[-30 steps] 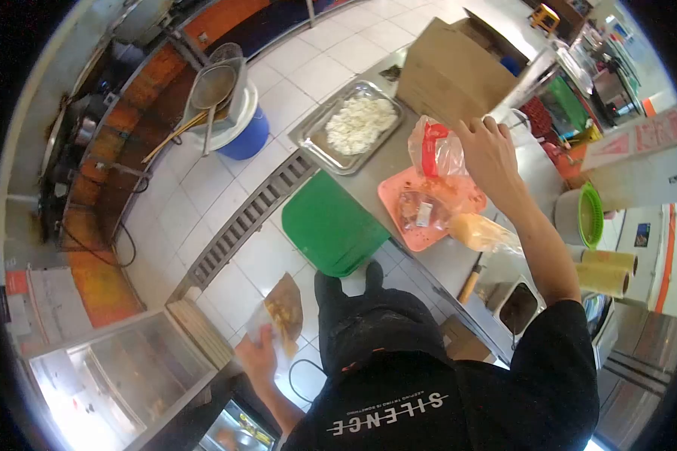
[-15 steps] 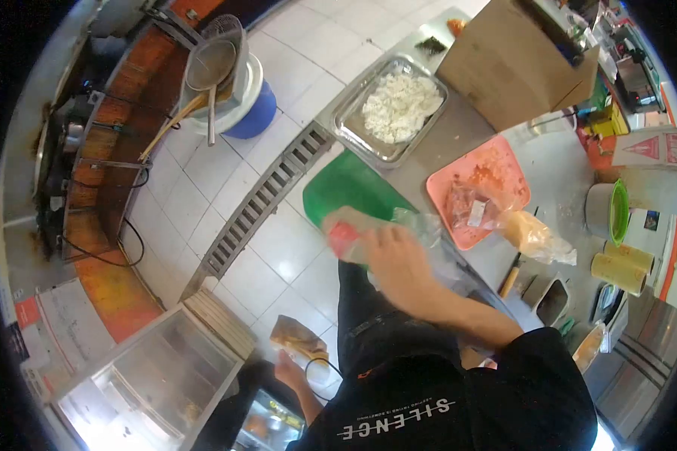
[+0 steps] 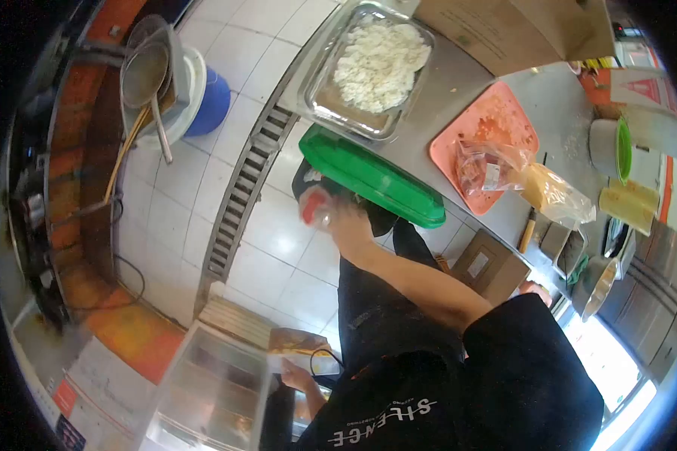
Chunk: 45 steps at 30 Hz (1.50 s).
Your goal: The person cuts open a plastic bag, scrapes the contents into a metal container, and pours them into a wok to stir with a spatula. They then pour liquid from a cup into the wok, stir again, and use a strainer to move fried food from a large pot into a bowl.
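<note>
My right hand (image 3: pixel 344 229), blurred by motion, is closed around a crumpled clear plastic bag with a red patch (image 3: pixel 316 208). This bag is over a black bin bag (image 3: pixel 306 177), partly hidden beside the green tray (image 3: pixel 376 177). The green tray stands tilted at the worktop's edge. Low on the left, my left hand (image 3: pixel 297 376) has its fingers closed at the edge of a brown and clear package (image 3: pixel 297 341). A metal tray (image 3: pixel 320 98) holds white crumbly food (image 3: pixel 380 68). A plastic bag of reddish food (image 3: pixel 481 171) lies on the pink tray (image 3: pixel 459 135).
A large cardboard box (image 3: pixel 504 30) is on the worktop's far part. Strainers (image 3: pixel 144 74) rest on a tub over a blue bucket (image 3: pixel 217 105) at the left. A glass-topped case (image 3: pixel 210 391) stands at the lower left, and a smaller carton (image 3: pixel 485 263) sits below the worktop.
My right hand has moved left and slightly up with the plastic bag. The green tray has tipped from a flatter position, exposing the black bin bag. The view has shifted.
</note>
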Each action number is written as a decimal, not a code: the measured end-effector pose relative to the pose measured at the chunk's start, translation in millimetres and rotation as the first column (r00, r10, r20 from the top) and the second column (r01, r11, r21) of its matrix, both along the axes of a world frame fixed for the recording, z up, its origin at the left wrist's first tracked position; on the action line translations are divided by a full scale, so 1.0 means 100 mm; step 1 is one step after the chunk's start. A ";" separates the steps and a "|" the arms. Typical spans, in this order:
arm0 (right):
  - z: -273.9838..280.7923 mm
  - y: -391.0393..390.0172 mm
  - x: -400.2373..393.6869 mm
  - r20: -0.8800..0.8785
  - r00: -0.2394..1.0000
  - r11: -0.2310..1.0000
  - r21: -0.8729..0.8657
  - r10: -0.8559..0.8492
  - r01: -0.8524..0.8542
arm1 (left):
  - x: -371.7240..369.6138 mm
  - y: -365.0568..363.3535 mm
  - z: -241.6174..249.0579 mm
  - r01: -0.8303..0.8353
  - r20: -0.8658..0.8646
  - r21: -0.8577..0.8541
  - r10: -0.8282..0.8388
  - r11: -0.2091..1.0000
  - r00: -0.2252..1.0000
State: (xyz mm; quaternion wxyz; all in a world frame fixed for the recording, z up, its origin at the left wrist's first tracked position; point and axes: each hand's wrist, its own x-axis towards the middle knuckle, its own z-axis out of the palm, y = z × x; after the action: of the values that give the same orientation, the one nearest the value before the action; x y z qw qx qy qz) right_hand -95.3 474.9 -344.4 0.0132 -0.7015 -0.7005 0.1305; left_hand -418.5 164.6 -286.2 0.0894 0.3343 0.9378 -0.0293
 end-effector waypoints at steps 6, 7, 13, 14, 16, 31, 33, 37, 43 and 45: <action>1.13 -0.39 0.48 -0.510 0.858 0.983 -0.180 -0.060 -0.037 | 0.30 1.00 0.06 -0.110 0.301 0.251 0.031 0.962 0.953; 1.27 -0.49 0.62 -0.658 0.742 0.982 -0.191 -0.130 0.003 | 0.33 1.11 0.01 -0.115 0.318 0.329 0.005 0.937 0.948; 0.98 -1.11 1.75 -0.568 0.012 0.178 -0.237 -0.823 0.955 | 0.73 1.62 -0.04 -0.150 0.311 0.384 0.026 0.911 0.950; 0.77 -1.16 1.94 -0.537 -0.011 0.116 -0.203 -0.844 0.972 | 0.86 1.67 0.01 -0.093 0.221 0.355 0.013 0.930 0.975; 0.45 -1.21 2.37 -0.471 -0.065 -0.002 -0.133 -0.880 0.991 | 1.05 1.58 0.05 0.191 -0.258 0.273 -0.120 0.943 0.959; 0.17 -1.18 3.45 -0.709 0.224 0.322 -0.004 -0.669 0.947 | 3.40 0.80 0.72 0.000 0.186 0.303 -0.059 0.953 0.981; -0.20 -1.09 3.54 -0.659 0.143 0.233 -0.051 -0.739 0.971 | 3.49 0.82 0.73 0.009 0.193 0.297 -0.069 0.955 0.979; -0.25 -0.92 3.95 -0.605 0.060 0.127 -0.068 -0.794 0.990 | 3.60 0.87 0.76 0.030 0.195 0.294 -0.090 0.955 0.977; -0.14 -0.91 4.69 -0.638 -0.097 0.066 -0.227 -0.764 0.972 | 3.70 1.10 0.98 0.080 0.211 0.323 -0.154 0.943 0.965; -0.03 -0.95 4.85 -0.677 -0.210 0.064 -0.356 -0.705 0.932 | 3.75 1.27 1.12 0.102 0.242 0.377 -0.205 0.921 0.948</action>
State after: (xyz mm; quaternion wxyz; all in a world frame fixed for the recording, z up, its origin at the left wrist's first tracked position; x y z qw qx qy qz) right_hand 389.9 379.7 -347.5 0.4737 -0.8443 0.0273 0.2490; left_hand -43.4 291.9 -174.0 0.1542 0.4189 0.8760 0.1828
